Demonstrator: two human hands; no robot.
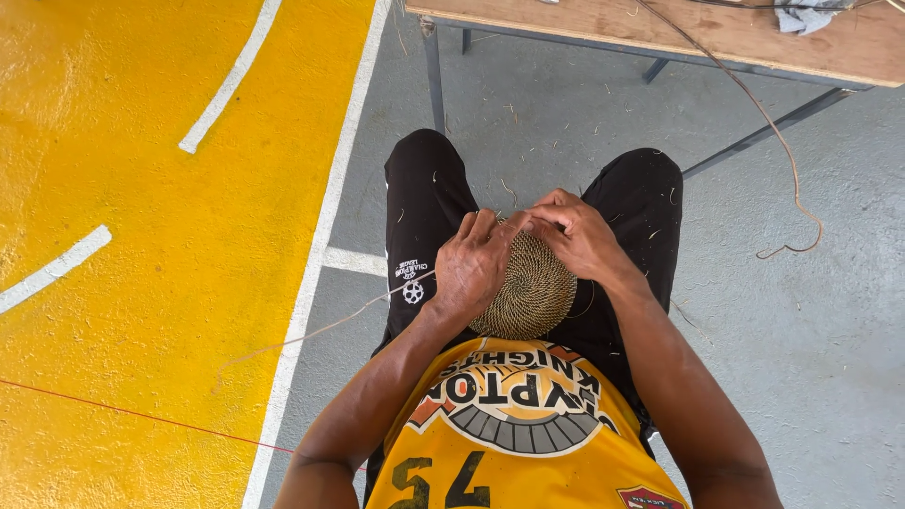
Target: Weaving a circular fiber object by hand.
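Seated, looking straight down at my lap. Round, flat, tightly coiled woven disc of tan fibre sits on my lap between my thighs, just above the hem of my yellow printed jersey. My left hand lies over the disc's left edge, fingers curled and clamped on the rim. My right hand is at the far right edge, fingers bent and pinched tight at the rim, right where the two hands meet; whatever sits between those fingertips is too small to tell. A thin pale strand of fibre runs from under my left hand out to the left, across my black trouser leg and onto the floor. Floor on the left is painted yellow with white lines; under and right of me it's grey concrete with short fibre scraps scattered about. Far side: a wooden tabletop on a grey metal frame, well apart from my hands. A long thin brown strand hangs off its edge and curls onto the grey floor to the right. A crumpled grey cloth lies on the tabletop.
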